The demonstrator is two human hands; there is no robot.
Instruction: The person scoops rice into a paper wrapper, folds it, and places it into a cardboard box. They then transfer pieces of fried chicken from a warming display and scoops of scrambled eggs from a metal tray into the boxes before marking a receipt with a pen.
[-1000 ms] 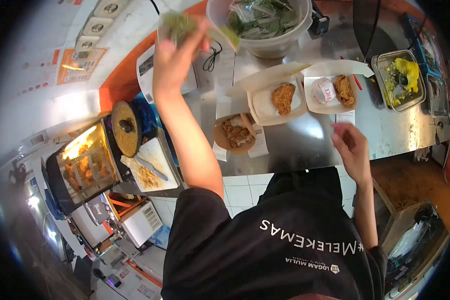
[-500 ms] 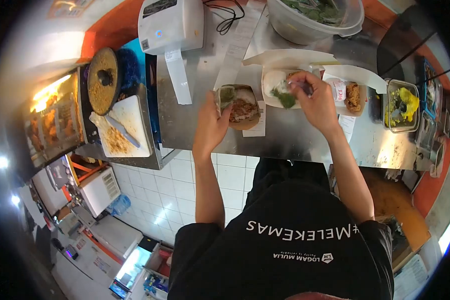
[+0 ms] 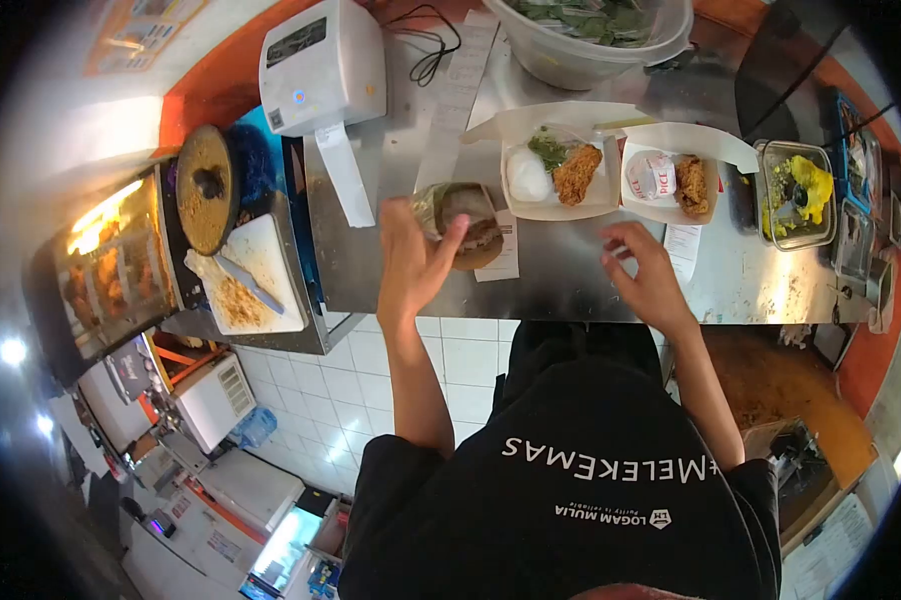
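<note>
My left hand point(image 3: 414, 262) is at the left side of a small brown paper food box point(image 3: 476, 258). Its thumb stretches over the box, apart from the fingers, with no firm grip to be seen. A see-through flap covers part of the food inside. My right hand point(image 3: 651, 275) hovers above the counter's front, fingers loosely bent, apart and holding nothing. Behind it stands an open white carton point(image 3: 569, 212) with a white mound of rice point(image 3: 529, 176), green leaves point(image 3: 548, 150) and fried chicken point(image 3: 577, 175). Another open carton point(image 3: 713, 206) holds a wrapped rice pack point(image 3: 651, 174) and fried chicken point(image 3: 692, 186).
A white label printer point(image 3: 326, 70) with a paper strip stands back left. A plastic tub of leaves point(image 3: 571, 62) is at the back. At right, a container point(image 3: 799, 240) holds yellow food. A knife point(image 3: 251, 284) lies on a cutting board point(image 3: 289, 300), beside a stone mortar point(image 3: 196, 235).
My right hand has let go of the green leaves in the middle carton and drawn back toward me. My left thumb has spread out; the small box's see-through flap now lies further over the food.
</note>
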